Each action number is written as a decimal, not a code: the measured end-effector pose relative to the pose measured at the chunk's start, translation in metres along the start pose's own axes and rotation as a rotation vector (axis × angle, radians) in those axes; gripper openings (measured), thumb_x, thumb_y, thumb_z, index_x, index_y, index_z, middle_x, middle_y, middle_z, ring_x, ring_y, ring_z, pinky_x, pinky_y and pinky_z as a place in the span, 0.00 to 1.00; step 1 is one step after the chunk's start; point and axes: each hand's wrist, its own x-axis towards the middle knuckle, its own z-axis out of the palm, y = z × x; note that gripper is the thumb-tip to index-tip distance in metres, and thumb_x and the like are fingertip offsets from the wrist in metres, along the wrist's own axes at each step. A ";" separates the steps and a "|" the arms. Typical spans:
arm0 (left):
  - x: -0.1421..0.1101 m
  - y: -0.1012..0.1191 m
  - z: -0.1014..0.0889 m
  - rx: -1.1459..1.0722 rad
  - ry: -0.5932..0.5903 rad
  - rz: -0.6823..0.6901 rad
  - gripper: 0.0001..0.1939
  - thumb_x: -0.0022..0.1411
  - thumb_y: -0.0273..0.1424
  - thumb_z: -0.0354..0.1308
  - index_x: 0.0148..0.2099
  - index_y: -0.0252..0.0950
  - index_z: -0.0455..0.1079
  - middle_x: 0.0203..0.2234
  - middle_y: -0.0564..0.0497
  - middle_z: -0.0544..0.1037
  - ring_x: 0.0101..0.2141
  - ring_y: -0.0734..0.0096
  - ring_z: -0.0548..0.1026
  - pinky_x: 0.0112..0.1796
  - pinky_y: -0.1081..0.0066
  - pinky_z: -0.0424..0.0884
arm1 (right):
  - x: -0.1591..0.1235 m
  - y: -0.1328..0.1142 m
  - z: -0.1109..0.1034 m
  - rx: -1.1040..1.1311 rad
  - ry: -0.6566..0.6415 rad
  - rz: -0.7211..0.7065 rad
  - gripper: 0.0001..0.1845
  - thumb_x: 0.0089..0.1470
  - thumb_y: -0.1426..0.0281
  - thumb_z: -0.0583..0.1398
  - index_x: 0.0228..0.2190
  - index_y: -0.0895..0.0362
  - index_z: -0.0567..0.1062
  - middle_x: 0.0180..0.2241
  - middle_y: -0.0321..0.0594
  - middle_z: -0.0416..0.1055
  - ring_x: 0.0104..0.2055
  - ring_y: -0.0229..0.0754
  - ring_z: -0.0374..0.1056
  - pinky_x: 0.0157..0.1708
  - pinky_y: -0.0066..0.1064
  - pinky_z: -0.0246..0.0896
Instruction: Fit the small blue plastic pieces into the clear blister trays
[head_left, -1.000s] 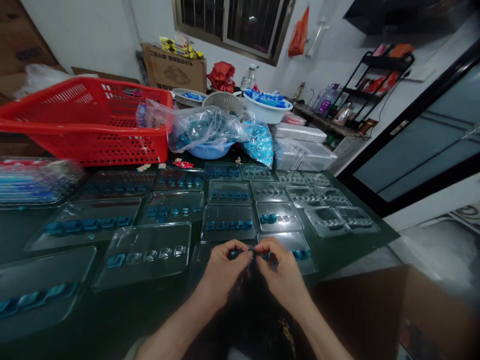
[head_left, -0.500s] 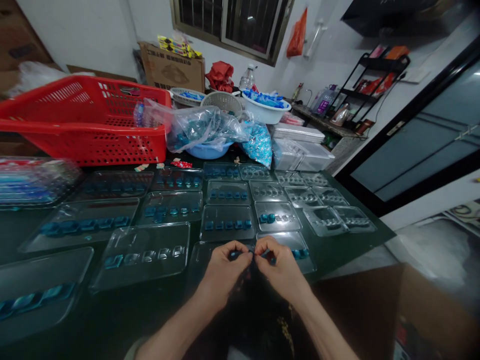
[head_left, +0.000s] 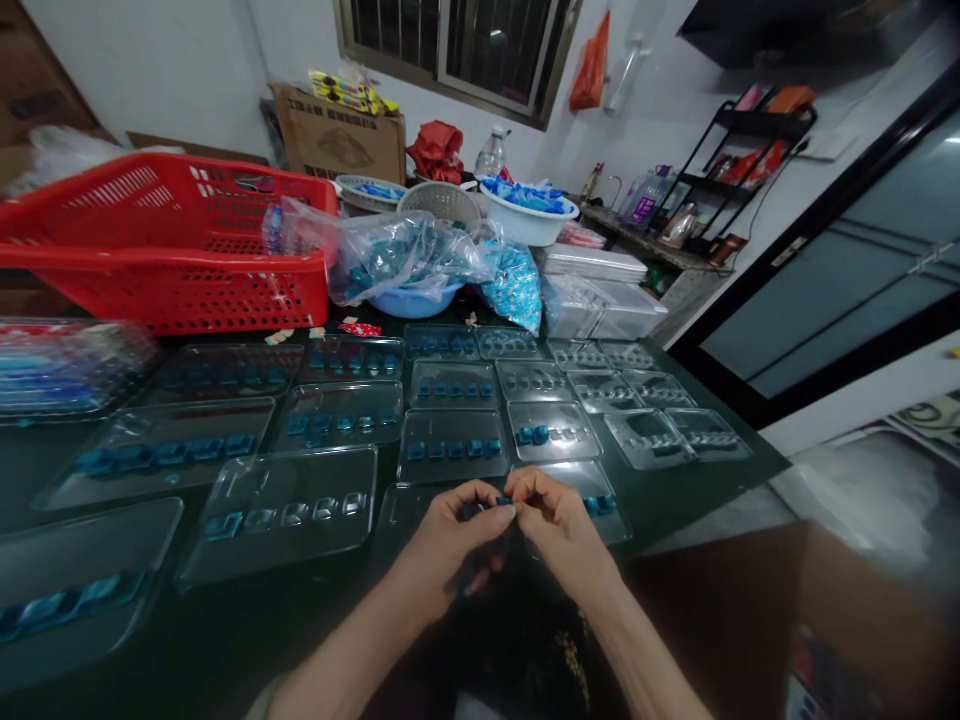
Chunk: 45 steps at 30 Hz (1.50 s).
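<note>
My left hand (head_left: 446, 535) and my right hand (head_left: 559, 525) meet fingertip to fingertip above the near edge of the trays. Thumbs and forefingers of both are pinched on a small dark blue-green piece (head_left: 505, 501), mostly covered by the fingers, so its exact kind does not show. Partly behind my left hand lies a clear plastic tray (head_left: 396, 510). Another clear tray (head_left: 616, 525), with blue-green pieces (head_left: 600, 505) in its hollows, sits just beyond my right hand. A third tray (head_left: 300, 560), left of my hands, has one blue piece (head_left: 223, 525) and several hollows without blue.
More clear trays (head_left: 454, 475) spread over the dark green table (head_left: 300, 620). Along the back stand a red basket (head_left: 247, 290), a blue basin (head_left: 416, 300) under a plastic bag, a bag of blue packets (head_left: 514, 285) and stacked clear trays (head_left: 600, 305). A brown box (head_left: 720, 610) is at right.
My hands stay together at nearly the same spot. My left thumb has straightened towards the right fingertips, and the small piece shows a little more between them.
</note>
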 end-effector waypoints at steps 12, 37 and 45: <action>0.002 -0.005 -0.006 -0.289 -0.250 -0.220 0.09 0.54 0.34 0.53 0.29 0.33 0.65 0.20 0.51 0.67 0.14 0.81 0.63 0.11 0.81 0.46 | -0.005 0.003 -0.007 0.142 -0.052 0.083 0.05 0.44 0.78 0.53 0.23 0.57 0.63 0.30 0.34 0.62 0.29 0.34 0.59 0.30 0.25 0.55; 0.006 -0.005 -0.007 -0.322 -0.139 -0.282 0.12 0.53 0.35 0.54 0.36 0.31 0.67 0.27 0.51 0.66 0.17 0.82 0.64 0.11 0.82 0.48 | 0.008 0.029 -0.064 -0.409 0.337 -0.060 0.12 0.44 0.67 0.60 0.34 0.57 0.72 0.26 0.37 0.69 0.26 0.37 0.64 0.28 0.30 0.62; 0.006 -0.003 -0.010 -0.289 -0.097 -0.200 0.10 0.54 0.34 0.53 0.34 0.31 0.67 0.28 0.51 0.65 0.18 0.81 0.64 0.12 0.81 0.47 | 0.074 0.082 -0.111 -0.728 0.322 -0.168 0.10 0.46 0.70 0.58 0.32 0.60 0.74 0.27 0.40 0.70 0.27 0.39 0.65 0.29 0.31 0.60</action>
